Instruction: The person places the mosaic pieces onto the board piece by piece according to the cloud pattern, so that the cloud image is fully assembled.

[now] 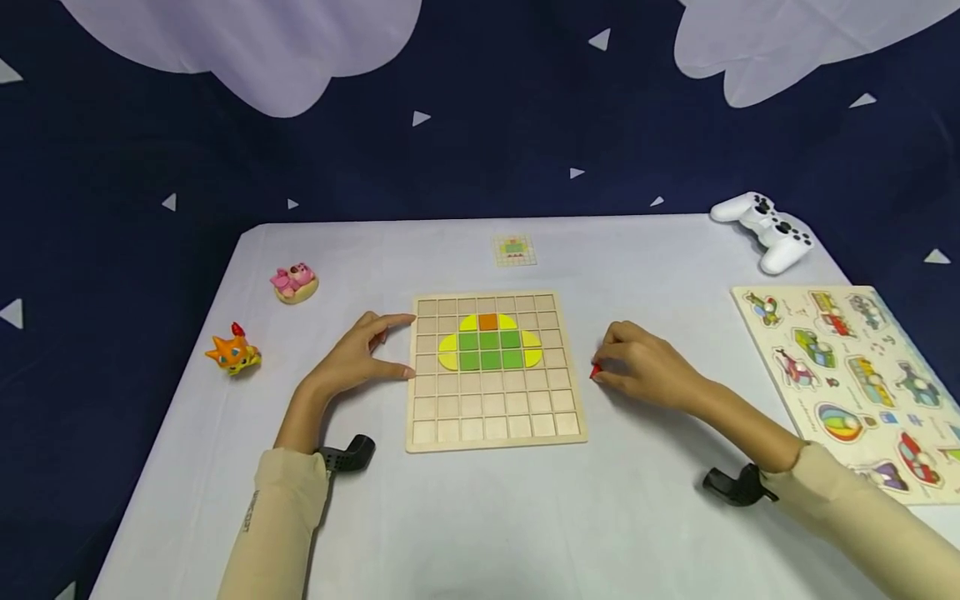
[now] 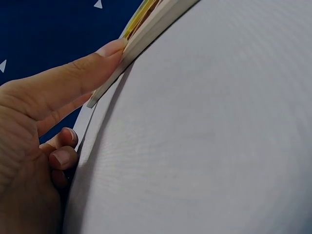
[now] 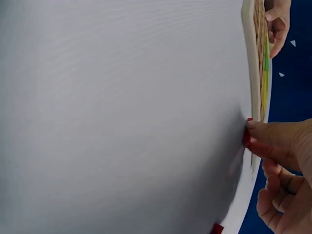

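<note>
A wooden grid board (image 1: 491,406) lies flat on the white table, with green square tiles (image 1: 489,359), an orange square tile (image 1: 488,322) and yellow rounded tiles (image 1: 448,352) set in its upper cells. My left hand (image 1: 351,357) touches the board's left edge with thumb and forefinger extended and spread apart; its other fingers curl inward in the left wrist view. To the right of the board, my right hand (image 1: 647,367) pinches a small red piece (image 3: 247,136) between thumb and forefinger, just above or on the table. Most of that piece is hidden by the fingers.
A second red piece (image 3: 217,228) shows low in the right wrist view. Behind the board lies a small pattern card (image 1: 514,249). Two toy figures, pink (image 1: 295,283) and orange (image 1: 234,351), stand at left. A white game controller (image 1: 763,231) and picture puzzle board (image 1: 855,383) are at right.
</note>
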The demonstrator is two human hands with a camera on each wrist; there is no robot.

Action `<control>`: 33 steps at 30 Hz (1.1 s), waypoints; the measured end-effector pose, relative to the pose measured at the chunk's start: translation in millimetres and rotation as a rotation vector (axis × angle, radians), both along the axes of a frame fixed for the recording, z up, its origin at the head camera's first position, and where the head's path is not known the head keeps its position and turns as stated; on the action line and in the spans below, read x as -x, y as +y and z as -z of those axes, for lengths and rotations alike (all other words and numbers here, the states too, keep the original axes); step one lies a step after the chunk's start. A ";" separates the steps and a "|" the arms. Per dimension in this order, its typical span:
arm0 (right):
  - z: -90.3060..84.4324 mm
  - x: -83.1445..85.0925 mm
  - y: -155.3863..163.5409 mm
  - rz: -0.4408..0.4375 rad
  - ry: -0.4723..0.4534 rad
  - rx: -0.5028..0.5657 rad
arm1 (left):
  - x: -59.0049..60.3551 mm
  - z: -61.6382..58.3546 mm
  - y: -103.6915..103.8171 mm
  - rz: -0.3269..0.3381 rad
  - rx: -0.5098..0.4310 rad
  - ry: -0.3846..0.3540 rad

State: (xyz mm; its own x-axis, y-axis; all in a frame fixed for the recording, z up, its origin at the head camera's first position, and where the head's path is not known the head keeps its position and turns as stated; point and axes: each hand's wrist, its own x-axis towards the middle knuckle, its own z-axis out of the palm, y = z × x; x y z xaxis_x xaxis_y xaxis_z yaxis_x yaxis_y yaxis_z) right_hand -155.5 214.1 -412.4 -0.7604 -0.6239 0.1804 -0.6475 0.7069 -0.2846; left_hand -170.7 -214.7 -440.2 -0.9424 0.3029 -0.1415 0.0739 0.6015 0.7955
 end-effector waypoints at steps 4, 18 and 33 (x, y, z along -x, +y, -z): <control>4.9 1.9 2.0 -0.012 0.040 0.021 | 0.4 -0.3 0.4 -0.002 -0.001 0.000; -0.9 4.8 -39.2 -0.078 -0.023 0.140 | -0.1 -1.9 0.8 0.004 -0.002 0.004; -7.3 5.2 -120.3 -0.209 -0.060 0.087 | 1.0 -0.4 0.6 0.003 -0.008 0.013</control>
